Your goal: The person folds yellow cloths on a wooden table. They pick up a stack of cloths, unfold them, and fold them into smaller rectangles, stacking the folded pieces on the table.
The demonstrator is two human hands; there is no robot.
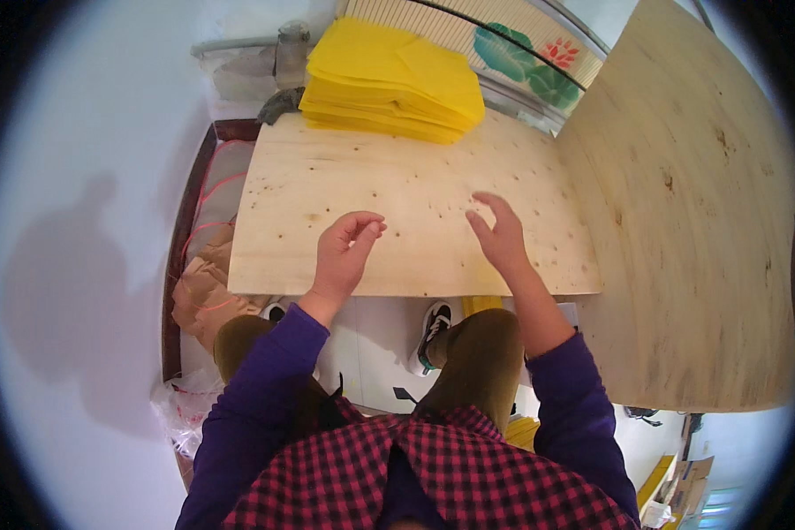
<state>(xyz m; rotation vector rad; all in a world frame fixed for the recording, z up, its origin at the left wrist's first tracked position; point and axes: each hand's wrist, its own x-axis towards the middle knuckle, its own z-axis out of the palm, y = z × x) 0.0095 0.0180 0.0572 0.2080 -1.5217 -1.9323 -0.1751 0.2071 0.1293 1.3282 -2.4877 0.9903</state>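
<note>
Over the near half of a pale plywood tabletop (pixel 327 181), both my hands are raised and apart from each other. My left hand (pixel 348 253) is loosely closed, its fingers curled in toward the thumb, and nothing shows between them. To the right, my right hand (pixel 502 235) is open, thumb and fingers apart, with nothing in it. Beyond both hands, a thick stack of yellow sheets (pixel 389 79) lies at the back of the tabletop. Neither hand touches the stack.
A tall plywood panel (pixel 689 212) stands along the right side of the table. Crumpled brown paper (pixel 208 291) and a clear plastic bag (pixel 188 402) lie at the left, beside the white wall (pixel 71 177). A patterned slatted panel (pixel 503 53) stands behind the yellow stack.
</note>
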